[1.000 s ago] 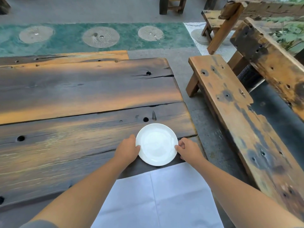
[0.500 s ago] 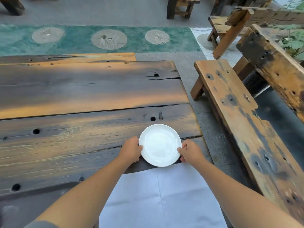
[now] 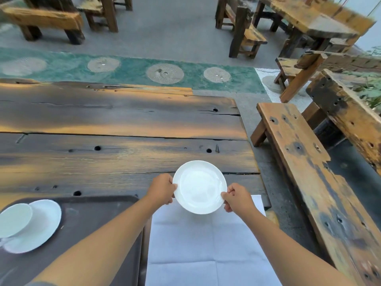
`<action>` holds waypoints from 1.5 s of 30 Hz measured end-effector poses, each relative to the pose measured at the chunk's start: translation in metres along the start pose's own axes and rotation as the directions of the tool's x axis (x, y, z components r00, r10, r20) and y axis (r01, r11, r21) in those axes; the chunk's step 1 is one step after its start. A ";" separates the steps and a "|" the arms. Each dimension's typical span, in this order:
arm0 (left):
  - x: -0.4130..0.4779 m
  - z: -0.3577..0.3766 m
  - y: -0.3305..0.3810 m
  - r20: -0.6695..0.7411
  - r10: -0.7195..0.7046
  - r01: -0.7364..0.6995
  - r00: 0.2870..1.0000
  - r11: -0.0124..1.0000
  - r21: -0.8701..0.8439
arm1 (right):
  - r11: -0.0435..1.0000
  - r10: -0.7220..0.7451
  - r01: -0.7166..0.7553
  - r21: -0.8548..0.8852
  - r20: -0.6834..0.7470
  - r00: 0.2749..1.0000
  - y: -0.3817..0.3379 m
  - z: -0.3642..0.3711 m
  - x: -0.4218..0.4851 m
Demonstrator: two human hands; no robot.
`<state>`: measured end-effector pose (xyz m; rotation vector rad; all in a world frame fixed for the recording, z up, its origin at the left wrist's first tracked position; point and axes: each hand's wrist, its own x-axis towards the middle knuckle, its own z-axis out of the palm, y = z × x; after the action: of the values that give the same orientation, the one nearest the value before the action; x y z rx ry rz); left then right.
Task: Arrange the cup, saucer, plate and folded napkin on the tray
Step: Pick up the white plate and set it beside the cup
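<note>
Now the left hand [image 3: 161,188] & right hand [image 3: 237,198] pinch the white plate [image 3: 199,186] at opposite rims, over the far edge of the napkin [image 3: 206,244]; cup [image 3: 14,219] on saucer [image 3: 44,226] sits on tray [image 3: 99,213], near left.

head-worn view, facing forward and down, close over table [image 3: 123,120]

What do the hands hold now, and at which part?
The white plate, by its rim: the left hand grips its left edge, the right hand its right edge.
</note>
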<state>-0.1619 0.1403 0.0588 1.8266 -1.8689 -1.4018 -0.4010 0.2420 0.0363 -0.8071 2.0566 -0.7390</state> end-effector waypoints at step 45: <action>-0.104 -0.190 -0.245 -0.097 -0.133 0.119 0.986 0.984 -0.131 | 0.987 -0.076 0.095 -0.127 0.148 0.986 -0.088 0.244 -0.159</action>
<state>0.1612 0.1854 0.0387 1.9459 -1.6029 -1.3978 -0.0975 0.2515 0.0459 -1.0006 1.9675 -0.5762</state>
